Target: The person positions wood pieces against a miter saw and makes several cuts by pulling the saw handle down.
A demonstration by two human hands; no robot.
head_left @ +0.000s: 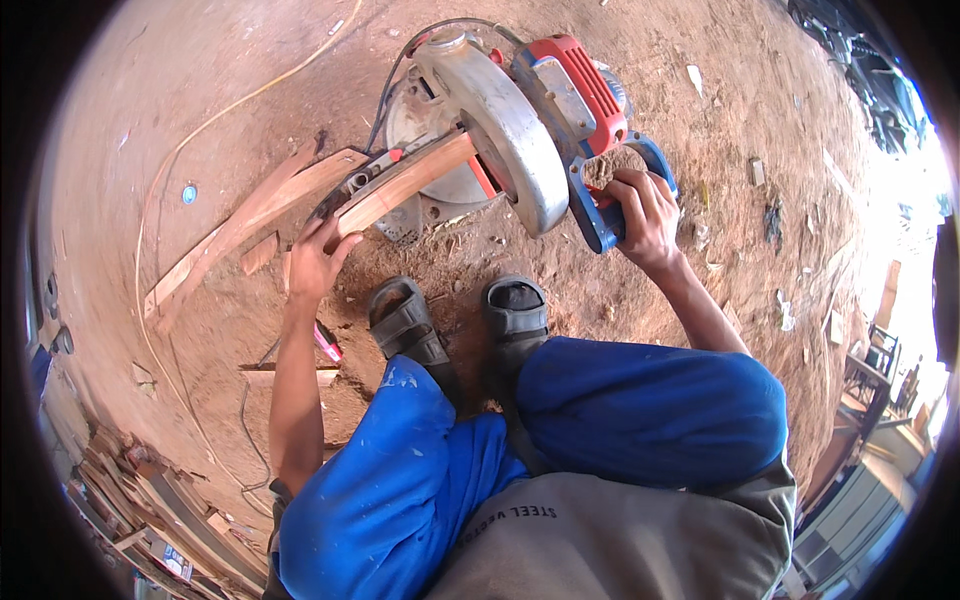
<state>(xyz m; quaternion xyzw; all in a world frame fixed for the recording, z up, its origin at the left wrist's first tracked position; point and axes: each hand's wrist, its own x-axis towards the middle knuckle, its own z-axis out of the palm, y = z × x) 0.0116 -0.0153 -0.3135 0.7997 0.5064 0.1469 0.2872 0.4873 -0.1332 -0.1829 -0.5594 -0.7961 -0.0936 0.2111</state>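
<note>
A miter saw (535,140) with a grey metal blade guard and a red and blue motor housing stands on the dirt ground in front of me. My right hand (646,215) is wrapped round its blue loop handle (590,218). A short wooden piece (408,180) lies along the saw's fence, its far end at the guard. My left hand (320,258) is at its near end, thumb on one side and fingers toward the fence. The guard hides most of the blade, so I cannot tell whether it touches the wood.
Long wooden strips (240,225) lie left of the saw, near a blue bottle cap (189,195). A pale cable (150,190) curves along the left. My sandaled feet (515,315) are close to the saw base. Stacked wood (170,505) fills the lower left; a pink object (328,343) lies by my left forearm.
</note>
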